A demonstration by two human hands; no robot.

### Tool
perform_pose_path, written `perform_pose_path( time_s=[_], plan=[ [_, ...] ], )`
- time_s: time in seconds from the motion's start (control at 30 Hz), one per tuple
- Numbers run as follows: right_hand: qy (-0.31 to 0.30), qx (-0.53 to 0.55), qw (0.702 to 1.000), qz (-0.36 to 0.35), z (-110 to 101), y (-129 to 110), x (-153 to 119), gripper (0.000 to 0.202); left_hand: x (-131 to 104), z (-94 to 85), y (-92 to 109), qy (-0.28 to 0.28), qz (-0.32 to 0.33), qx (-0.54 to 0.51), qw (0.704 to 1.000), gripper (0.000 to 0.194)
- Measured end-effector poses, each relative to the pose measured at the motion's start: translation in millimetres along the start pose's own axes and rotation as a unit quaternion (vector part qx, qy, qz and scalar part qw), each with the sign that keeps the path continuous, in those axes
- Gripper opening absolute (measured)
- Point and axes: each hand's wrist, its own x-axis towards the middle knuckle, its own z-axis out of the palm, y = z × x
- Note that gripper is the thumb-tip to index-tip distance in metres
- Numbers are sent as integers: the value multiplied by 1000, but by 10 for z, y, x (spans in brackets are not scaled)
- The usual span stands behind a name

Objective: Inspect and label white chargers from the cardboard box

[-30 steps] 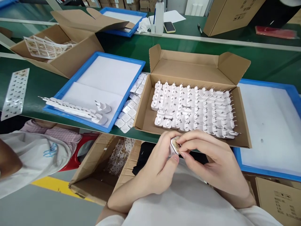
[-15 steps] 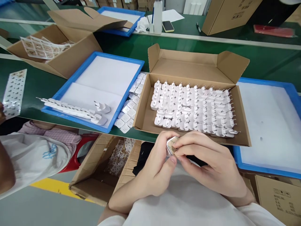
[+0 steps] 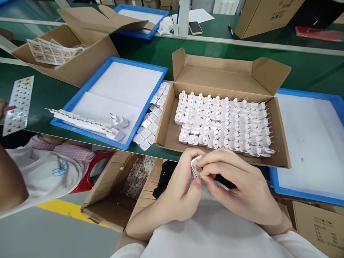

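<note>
At lower centre, the left hand (image 3: pixel 180 195) has its fingers closed round a white-rimmed piece (image 3: pixel 195 165), apparently steadying it while the right hand (image 3: pixel 240 182) pinches its edge; beyond, at centre right, plugs (image 3: pixel 215 123) fill a carton (image 3: pixel 166 123) in close rows, presumably for mutual support.

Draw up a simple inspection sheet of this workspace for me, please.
Surface: green bench, with blue-rimmed trays left and right of an open carton.
Job's things: a small white piece with a tan face; many white plugs in rows inside the carton.
Clutter: phone, crumpled tissue and pen at the back.
Hands: left hand grips the white piece; right hand has fingertips at its tan face.
Cables: nothing seen.
Surroundings: a co-worker's hand by a spotted sheet at the left edge; below the bench, a cardboard box holding scraps.
</note>
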Motion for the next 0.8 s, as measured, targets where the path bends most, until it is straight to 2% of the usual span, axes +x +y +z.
perform_pose_path(
  time_s=[0.33, 0.6, 0.8],
  plan=[
    [-5, -9, 1000, 20, 9, -3, 5, 15, -5, -10, -27, 0, -17, -59, 998, 36],
    [-11, -2, 1000, 1, 20, -11, 29, 14, 9, -2, -14, 13, 9, -57, 998, 32],
    [-19, 10, 998, 51, 33, -8, -13, 15, -22, -16, -50, 13, 5, -62, 998, 34]
  ],
)
